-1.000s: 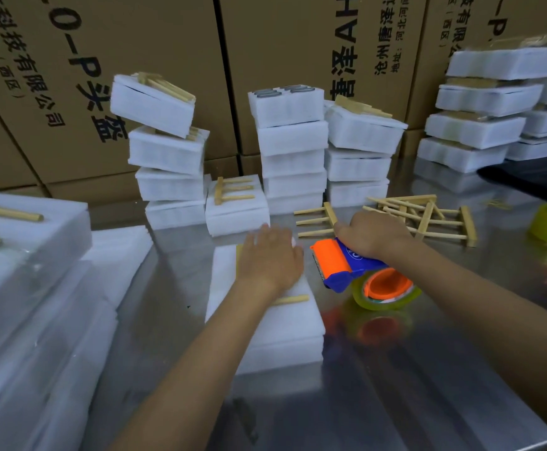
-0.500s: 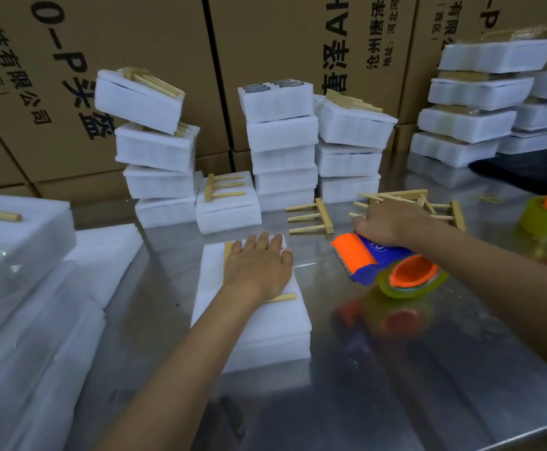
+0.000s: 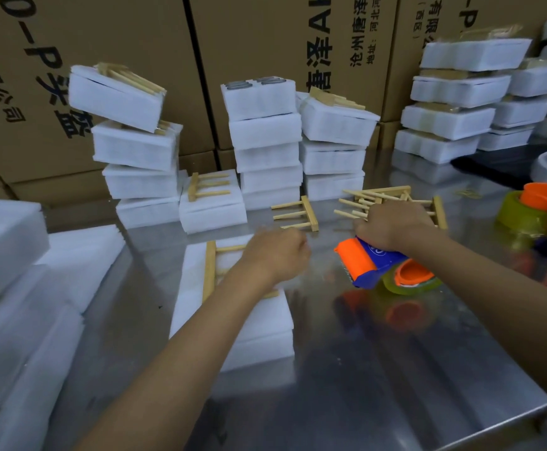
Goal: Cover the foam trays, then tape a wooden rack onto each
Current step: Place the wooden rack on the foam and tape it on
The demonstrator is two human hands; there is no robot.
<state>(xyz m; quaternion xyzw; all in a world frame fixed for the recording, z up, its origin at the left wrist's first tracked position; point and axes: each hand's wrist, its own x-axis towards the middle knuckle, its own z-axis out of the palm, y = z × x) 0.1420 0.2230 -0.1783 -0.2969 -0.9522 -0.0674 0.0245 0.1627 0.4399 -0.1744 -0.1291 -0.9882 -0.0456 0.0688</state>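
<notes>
A covered white foam tray (image 3: 259, 320) lies on the steel table in front of me, and a wooden rack (image 3: 209, 271) rests on its lid. My left hand (image 3: 277, 255) is over the tray's far right corner with its fingers curled. A faint clear strip of tape appears to run from it to the orange and blue tape dispenser (image 3: 363, 262). My right hand (image 3: 392, 224) grips that dispenser just right of the tray, close above the table.
One loose rack (image 3: 308, 216) and a pile of racks (image 3: 382, 195) lie behind my hands. Stacks of foam trays (image 3: 265, 131) stand along cardboard boxes (image 3: 154, 37) at the back. Foam sheets (image 3: 80, 252) are on the left, and a second tape dispenser (image 3: 536, 206) is at the right.
My left hand lifted from flat on the rack, slid to the tray's right corner and curled its fingers. My right hand shifted the dispenser slightly to the right.
</notes>
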